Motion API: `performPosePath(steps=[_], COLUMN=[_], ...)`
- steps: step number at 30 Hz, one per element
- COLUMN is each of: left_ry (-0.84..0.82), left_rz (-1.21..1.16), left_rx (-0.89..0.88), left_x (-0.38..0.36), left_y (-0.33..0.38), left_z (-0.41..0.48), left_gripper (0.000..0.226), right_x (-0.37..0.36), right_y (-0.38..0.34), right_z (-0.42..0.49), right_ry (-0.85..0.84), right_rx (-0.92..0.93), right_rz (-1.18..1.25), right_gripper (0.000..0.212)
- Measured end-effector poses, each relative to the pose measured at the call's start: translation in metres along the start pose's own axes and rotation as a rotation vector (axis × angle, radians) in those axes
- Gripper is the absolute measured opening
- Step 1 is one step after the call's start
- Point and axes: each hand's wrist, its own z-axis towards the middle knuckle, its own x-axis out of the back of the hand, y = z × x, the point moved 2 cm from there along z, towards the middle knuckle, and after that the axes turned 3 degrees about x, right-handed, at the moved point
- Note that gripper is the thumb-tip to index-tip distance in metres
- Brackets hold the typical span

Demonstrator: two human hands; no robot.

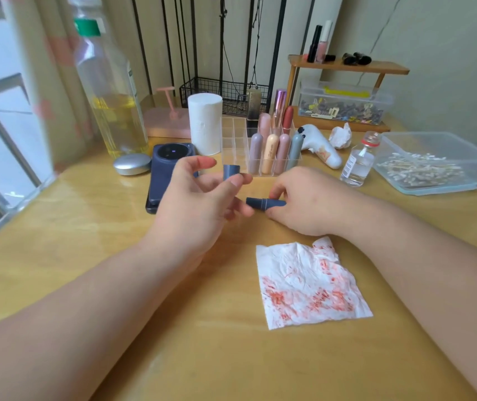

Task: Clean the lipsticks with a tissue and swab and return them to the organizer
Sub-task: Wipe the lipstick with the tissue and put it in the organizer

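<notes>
Head cam, looking down at the desk (231,357). The left hand (202,195) is up around the middle of the desk, pinching a little blue-grey cap (230,172) between the thumb and a fingertip, with the other fingers loosely spread. The right hand (303,201) is just beside it, fingers curled round the dark blue lipstick tube (264,204), which lies sideways with its free end pointing at the left hand. Cap and tube are apart, not joined.

A tissue (309,285) smeared with red lies flat nearer the front edge, right under the right wrist. The clear organizer (233,134) is behind the hands toward the back edge. Its left slots have nothing in them, and a bunch of lipsticks (272,153) stand in the right ones. Off by the right edge there's a plastic tub (476,166) of swabs (422,169) with a small glass bottle (358,163) next to it. A white paper roll (204,123) stands just left of the organizer and a dark phone (167,175) lies in front of that.
</notes>
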Motion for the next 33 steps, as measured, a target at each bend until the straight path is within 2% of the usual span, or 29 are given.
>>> performPosePath(steps=[2, 6, 9, 11, 14, 17, 21, 24, 28, 33], left_ry=[-0.044, -0.076, -0.053, -0.059, -0.098, -0.096, -0.078, -0.075, -0.146, -0.206], left_rz=[-0.023, 0.099, 0.417, 0.638, 0.784, 0.832, 0.905, 0.941, 1.069, 1.254], left_rx=[-0.004, -0.024, -0.044, -0.08, -0.168, -0.228, -0.256, -0.289, -0.239, -0.191], left_x=[-0.001, 0.0, 0.004, 0.005, 0.001, -0.002, -0.002, -0.004, -0.008, -0.012], left_y=[0.0, -0.005, -0.007, -0.008, -0.006, -0.005, -0.001, 0.003, -0.002, -0.01], left_z=[0.0, 0.001, 0.003, 0.004, 0.006, 0.006, 0.001, 0.0, 0.002, 0.005], left_gripper=[0.033, 0.02, 0.014, 0.012, 0.013, 0.019, 0.027, 0.014, 0.006, 0.017], right_x=[0.0, 0.006, 0.012, 0.015, 0.011, 0.006, 0.001, -0.002, -0.009, -0.014], right_y=[-0.001, 0.008, 0.025, 0.035, 0.042, 0.044, 0.044, 0.044, 0.043, 0.037], right_z=[0.001, -0.007, -0.02, -0.032, -0.05, -0.061, -0.065, -0.065, -0.064, -0.065], right_ry=[-0.018, 0.045, 0.196, 0.237, 0.249, 0.355, 0.398, 0.443, 0.446, 0.431], right_rx=[0.004, -0.06, -0.146, -0.17, -0.149, -0.114, -0.077, -0.059, -0.049, -0.034], right_rz=[0.016, 0.133, 0.339, 0.466, 0.609, 0.696, 0.699, 0.722, 0.777, 0.761], right_gripper=[0.017, 0.018, 0.019, 0.02, 0.019, 0.014, 0.013, 0.016, 0.016, 0.017])
